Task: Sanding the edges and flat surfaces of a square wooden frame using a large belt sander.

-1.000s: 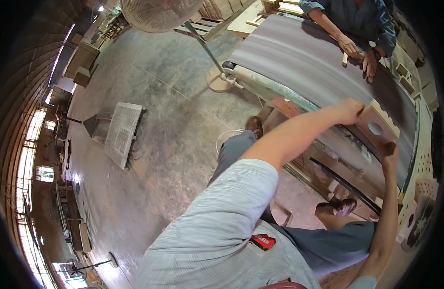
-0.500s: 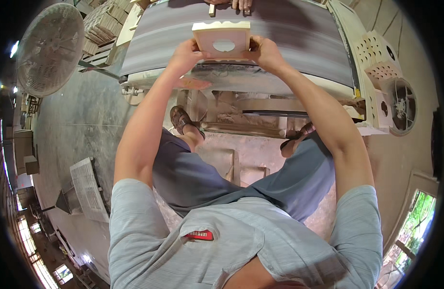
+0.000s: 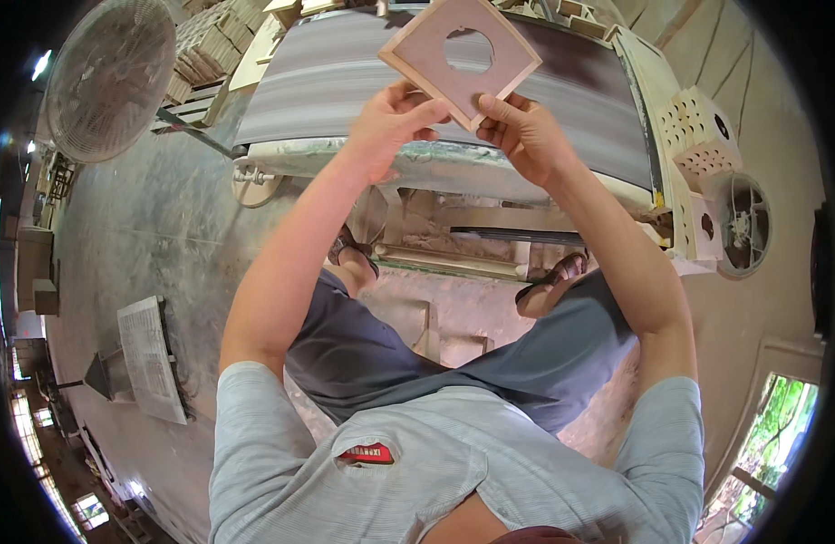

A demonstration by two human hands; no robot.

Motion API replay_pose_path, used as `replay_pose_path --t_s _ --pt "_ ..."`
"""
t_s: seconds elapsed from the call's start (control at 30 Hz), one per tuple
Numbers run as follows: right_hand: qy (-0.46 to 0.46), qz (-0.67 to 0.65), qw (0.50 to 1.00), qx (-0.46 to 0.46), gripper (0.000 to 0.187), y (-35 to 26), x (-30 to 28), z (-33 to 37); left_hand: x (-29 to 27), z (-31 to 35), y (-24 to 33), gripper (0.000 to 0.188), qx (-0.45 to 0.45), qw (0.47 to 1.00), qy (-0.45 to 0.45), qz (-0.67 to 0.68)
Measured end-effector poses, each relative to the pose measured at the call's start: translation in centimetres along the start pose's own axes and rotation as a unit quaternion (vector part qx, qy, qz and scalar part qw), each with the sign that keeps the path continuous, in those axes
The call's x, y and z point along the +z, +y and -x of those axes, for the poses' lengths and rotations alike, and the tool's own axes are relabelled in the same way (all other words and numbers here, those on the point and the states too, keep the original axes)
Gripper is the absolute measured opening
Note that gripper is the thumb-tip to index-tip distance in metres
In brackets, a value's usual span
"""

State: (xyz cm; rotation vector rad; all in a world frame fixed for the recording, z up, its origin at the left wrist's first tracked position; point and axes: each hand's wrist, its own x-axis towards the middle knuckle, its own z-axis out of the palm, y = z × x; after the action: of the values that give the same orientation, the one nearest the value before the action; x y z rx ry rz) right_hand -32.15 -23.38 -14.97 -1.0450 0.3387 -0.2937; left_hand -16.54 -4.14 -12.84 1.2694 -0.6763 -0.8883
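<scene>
A square, pale wooden box [image 3: 417, 47] with a round hole through its flat face is held up over a wide grey streaked belt [image 3: 318, 82]. It is tilted, with one corner pointing down toward me. My right hand [image 3: 526, 140] grips it by that low corner, thumb on the face and fingers curled behind. Along the lower left edge, my left hand [image 3: 390, 127] pinches the box between thumb and fingers. What the fingers touch behind the box is hidden.
Pale wooden boxes with rows of small holes [image 3: 694, 127] stand on the ledge right of the belt, near a round caged fan [image 3: 743, 222]. At the left stands a large fan [image 3: 114, 77]. Stacked wood [image 3: 218, 41] lies at the far left. A slatted panel [image 3: 152, 358] leans low on the left.
The box has risen away from the belt's near edge and turned so a corner points down. Both hands have shifted to its lower edges. A person's hands at the belt's far side no longer show.
</scene>
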Motion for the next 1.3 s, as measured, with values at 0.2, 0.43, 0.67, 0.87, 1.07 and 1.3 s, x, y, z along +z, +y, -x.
replay_pose_path --t_s 0.2,0.43,0.67,0.87,1.07,1.3 --pt "-0.023 -0.040 0.999 0.013 0.031 0.6 0.4 0.9 1.8 0.0 0.2 0.047 0.034 0.996 0.008 -0.083" --pt "0.060 0.102 0.991 -0.062 0.056 -0.5 -2.5 0.5 0.4 0.1 0.9 0.050 0.008 0.977 -0.014 -0.214" --pt "0.027 0.315 0.935 -0.159 0.039 -1.6 -7.5 0.3 0.1 -2.1 -1.8 0.059 0.048 0.958 -0.022 -0.281" --pt "0.056 0.542 0.826 -0.142 0.036 -1.2 -12.2 -0.5 0.7 -7.6 -5.8 0.060 0.061 0.947 -0.020 -0.315" --pt "0.067 0.452 0.874 -0.165 0.028 -0.4 -14.8 -1.1 2.6 -11.8 -8.4 0.055 0.099 0.897 -0.005 -0.430" --pt "0.116 0.439 0.875 -0.169 0.032 1.3 -20.2 -2.0 4.1 -16.0 -11.9 0.049 0.121 0.897 -0.046 -0.423"
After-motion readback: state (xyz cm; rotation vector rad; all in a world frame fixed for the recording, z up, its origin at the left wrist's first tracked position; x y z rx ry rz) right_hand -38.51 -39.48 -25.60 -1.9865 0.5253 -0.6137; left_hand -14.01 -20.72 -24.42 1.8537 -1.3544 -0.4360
